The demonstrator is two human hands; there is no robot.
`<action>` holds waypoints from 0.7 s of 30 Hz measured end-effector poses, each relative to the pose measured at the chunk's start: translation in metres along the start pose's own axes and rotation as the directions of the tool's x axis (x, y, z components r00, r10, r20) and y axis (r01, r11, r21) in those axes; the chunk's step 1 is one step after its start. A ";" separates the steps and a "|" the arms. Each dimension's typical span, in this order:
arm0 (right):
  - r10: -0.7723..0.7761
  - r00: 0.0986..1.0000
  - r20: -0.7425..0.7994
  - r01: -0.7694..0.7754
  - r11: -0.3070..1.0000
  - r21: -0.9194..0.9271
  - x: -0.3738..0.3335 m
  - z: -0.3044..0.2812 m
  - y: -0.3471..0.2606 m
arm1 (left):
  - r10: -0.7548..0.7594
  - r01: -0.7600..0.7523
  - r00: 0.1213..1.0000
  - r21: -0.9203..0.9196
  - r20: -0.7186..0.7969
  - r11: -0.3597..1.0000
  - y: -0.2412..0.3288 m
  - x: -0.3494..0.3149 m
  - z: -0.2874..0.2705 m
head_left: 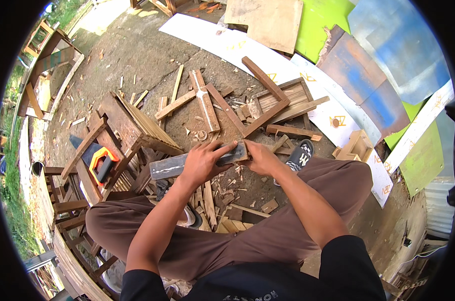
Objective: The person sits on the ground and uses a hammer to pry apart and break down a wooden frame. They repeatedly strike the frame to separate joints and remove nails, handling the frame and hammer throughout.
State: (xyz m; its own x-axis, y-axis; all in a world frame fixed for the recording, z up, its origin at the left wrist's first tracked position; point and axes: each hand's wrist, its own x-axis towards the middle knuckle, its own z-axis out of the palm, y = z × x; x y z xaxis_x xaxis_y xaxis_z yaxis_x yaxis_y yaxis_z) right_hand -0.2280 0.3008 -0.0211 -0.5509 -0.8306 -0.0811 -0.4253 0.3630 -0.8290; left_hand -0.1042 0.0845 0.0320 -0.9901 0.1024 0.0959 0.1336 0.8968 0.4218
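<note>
1. The person is sitting low with knees spread, in brown trousers (267, 236) and a black shirt, and is holding a flat, dark grey wooden slat (197, 161) out in front, roughly level, above the littered ground between the knees.
2. The left hand (203, 163) is lying over the middle of the slat, fingers curled around its top edge and thumb stretching toward the right end, so it's gripping the piece.
3. The right hand (260, 158) is closing on the slat's right end, fingers bunched together around it; can't really tell what the fingertips are doing underneath.
4. Straight below the hands, offcuts and wood chips (227, 200) are piling up on the dirt.
5. Off to the person's left, a handsaw with an orange-and-black handle (101, 163) is resting on a slatted wooden frame (132, 125), near the slat's free end.
6. Beyond the hands, loose battens and a small open wooden box frame (282, 103) are lying around, well apart from the slat.
7. A black sandal with a white pattern (300, 155) is sitting just beside the right hand.
8. White and green boards (323, 30) are spreading across the far side.
</note>
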 end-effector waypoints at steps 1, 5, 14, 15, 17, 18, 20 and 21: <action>-0.001 1.000 -0.001 0.001 1.000 -0.012 0.000 -0.001 -0.001 | -0.011 0.011 1.000 0.000 0.011 1.000 0.000 0.000 0.000; 0.013 1.000 0.002 -0.013 1.000 -0.028 -0.002 -0.003 -0.002 | -0.005 0.005 1.000 0.004 0.007 1.000 -0.001 0.002 0.001; -0.011 0.999 -0.035 0.012 1.000 0.021 -0.004 -0.002 -0.005 | 0.009 -0.010 1.000 -0.028 -0.026 1.000 -0.002 0.001 -0.005; -0.007 0.999 -0.034 0.008 0.999 0.036 -0.003 -0.002 -0.006 | 0.006 -0.008 0.999 -0.042 -0.041 0.999 -0.002 0.002 -0.006; 0.043 0.999 -0.011 -0.043 0.998 0.043 0.000 -0.003 -0.009 | 0.007 -0.011 0.998 -0.064 -0.056 0.998 -0.002 0.002 -0.009; 0.062 0.998 -0.004 -0.062 0.997 0.050 0.000 -0.003 -0.011 | 0.006 -0.011 0.998 -0.071 -0.070 0.997 -0.002 0.003 -0.010; 0.023 0.999 -0.040 -0.020 0.997 0.068 0.002 -0.005 -0.015 | -0.001 -0.004 0.998 -0.073 -0.065 0.997 0.000 0.005 -0.011; 0.016 0.998 -0.061 -0.012 0.998 0.069 0.002 -0.006 -0.016 | -0.003 -0.002 0.998 -0.074 -0.066 0.997 0.001 0.007 -0.012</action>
State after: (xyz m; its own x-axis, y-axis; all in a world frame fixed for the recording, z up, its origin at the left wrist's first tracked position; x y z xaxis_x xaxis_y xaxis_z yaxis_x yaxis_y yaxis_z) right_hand -0.2265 0.2957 -0.0045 -0.6006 -0.7972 -0.0603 -0.3684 0.3429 -0.8641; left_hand -0.1100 0.0813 0.0438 -0.9855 0.0709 0.1542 0.1383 0.8622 0.4874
